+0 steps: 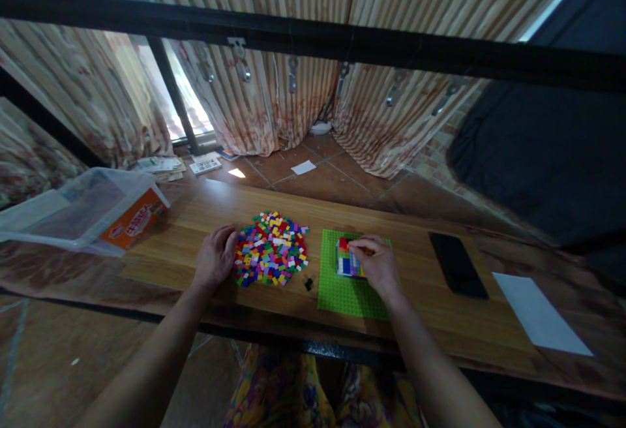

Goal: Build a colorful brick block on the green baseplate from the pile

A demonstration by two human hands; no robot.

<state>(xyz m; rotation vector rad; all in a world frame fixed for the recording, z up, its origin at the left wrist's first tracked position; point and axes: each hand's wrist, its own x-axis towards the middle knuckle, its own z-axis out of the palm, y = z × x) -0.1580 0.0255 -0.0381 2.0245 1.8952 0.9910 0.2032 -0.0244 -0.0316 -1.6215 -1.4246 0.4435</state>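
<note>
My left hand [216, 258] rests on the table at the left edge of a heap of small multicoloured toy bricks [271, 252]. Its fingers are loosely bent and apart, and I see nothing held in it. On a green studded baseplate [330, 297] stands a low block of coloured bricks [346, 265], with blue, white, purple and green rows. My right hand [379, 261] is over the block's right side, thumb and forefinger pinched at its far edge beside a red brick [343, 243]. Whatever lies between these fingertips is too small to make out.
Small black pieces [308, 283] lie between heap and baseplate. Rightward are a black phone [457, 265] and a white paper sheet [542, 314]. A clear plastic bin [83, 206] with an orange label stands at the left. A dark metal bar [303, 40] crosses beyond the wooden tabletop [195, 199].
</note>
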